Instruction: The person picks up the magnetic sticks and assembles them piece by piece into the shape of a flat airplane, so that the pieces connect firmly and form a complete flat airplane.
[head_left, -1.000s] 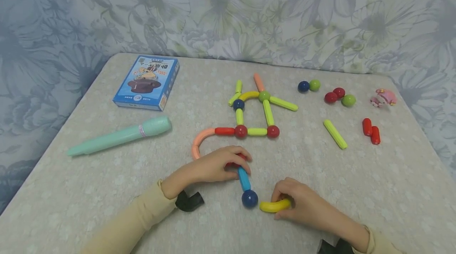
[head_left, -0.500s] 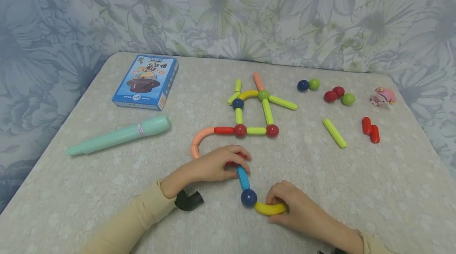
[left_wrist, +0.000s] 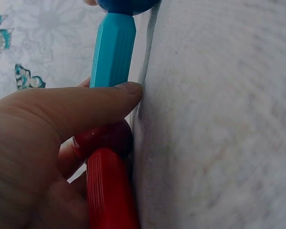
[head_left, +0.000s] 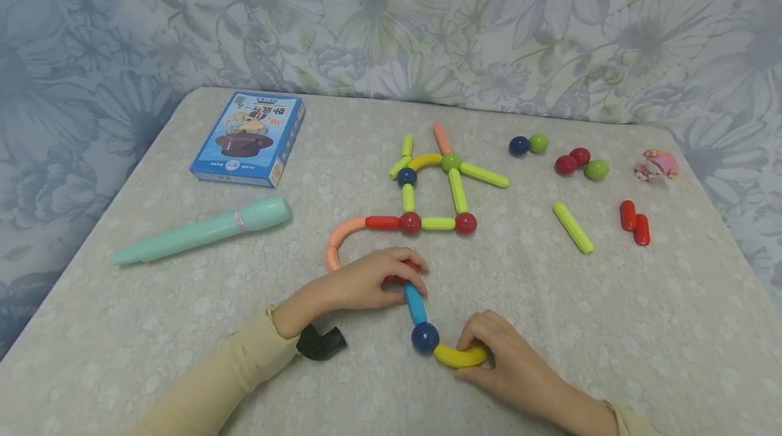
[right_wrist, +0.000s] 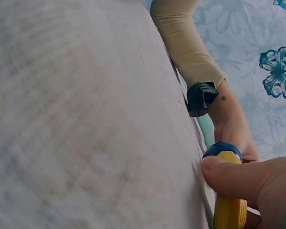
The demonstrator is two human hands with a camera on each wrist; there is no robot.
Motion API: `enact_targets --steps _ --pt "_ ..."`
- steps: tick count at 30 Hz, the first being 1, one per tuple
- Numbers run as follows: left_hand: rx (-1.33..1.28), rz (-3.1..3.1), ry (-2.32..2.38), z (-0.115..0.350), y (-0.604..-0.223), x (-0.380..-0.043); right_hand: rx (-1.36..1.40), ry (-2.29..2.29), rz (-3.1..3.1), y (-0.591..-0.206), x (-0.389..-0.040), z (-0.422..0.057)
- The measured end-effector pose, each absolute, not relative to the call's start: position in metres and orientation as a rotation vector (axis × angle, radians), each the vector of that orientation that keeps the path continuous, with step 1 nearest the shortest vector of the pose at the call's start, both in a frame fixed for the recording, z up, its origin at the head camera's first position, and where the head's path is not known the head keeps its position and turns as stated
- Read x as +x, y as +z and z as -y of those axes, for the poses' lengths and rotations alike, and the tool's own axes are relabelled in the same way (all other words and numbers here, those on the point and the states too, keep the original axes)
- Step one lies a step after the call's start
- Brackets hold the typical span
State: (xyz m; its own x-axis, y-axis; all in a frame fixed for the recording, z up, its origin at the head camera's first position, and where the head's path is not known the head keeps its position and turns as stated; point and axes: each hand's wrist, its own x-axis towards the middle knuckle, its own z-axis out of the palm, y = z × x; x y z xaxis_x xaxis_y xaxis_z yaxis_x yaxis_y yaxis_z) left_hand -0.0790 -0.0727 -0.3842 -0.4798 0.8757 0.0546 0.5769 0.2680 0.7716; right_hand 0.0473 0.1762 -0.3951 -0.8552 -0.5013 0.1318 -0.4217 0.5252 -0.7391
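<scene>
And behind it all, a floral backdrop (head_left: 373,22) rises over the far edge of the cloth-covered table (head_left: 525,286); out in the middle of that table sits a joined figure (head_left: 438,223), a loop of rods and balls with spokes jutting towards the far edge and a salmon curve (head_left: 338,246) swinging out to the left, its lower end hidden by the left arm; up by the far left corner, a blue box (head_left: 244,140) lies flat; just in front of it, angled towards the left edge, a mint pen-shaped object (head_left: 201,231)!

Now the hands; the left hand (head_left: 375,280) has its fingers and thumb closed around a held red ball (left_wrist: 113,136), right where a light-blue rod (head_left: 415,305) meets it; the right hand (head_left: 507,358) pinches a yellow curved rod (head_left: 459,356) on the near side of the table, its tip touching the navy ball (head_left: 425,338) on that light-blue rod's end!

Over by the right edge, a pink figurine (head_left: 658,166) near the far right corner; nearer in, a loose lime rod (head_left: 573,227), then two short red rods (head_left: 628,216) side by side; smallest of all, five loose balls (head_left: 566,164) gathered towards the far edge.
</scene>
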Motion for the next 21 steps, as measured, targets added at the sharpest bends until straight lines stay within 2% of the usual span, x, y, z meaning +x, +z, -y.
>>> enact_targets --steps 7,14,21 --pt "1.287 -2.211 1.024 0.076 -0.382 -0.078 -0.744 -1.111 -2.562 -0.388 0.047 -0.179" --pt "1.091 -2.359 0.858 0.094 -0.373 -0.071 -0.620 -0.992 -2.236 -0.379 0.046 -0.188" --pt "0.971 -2.512 0.659 0.119 -0.351 -0.073 -0.684 -0.999 -2.235 -0.376 0.040 -0.191"
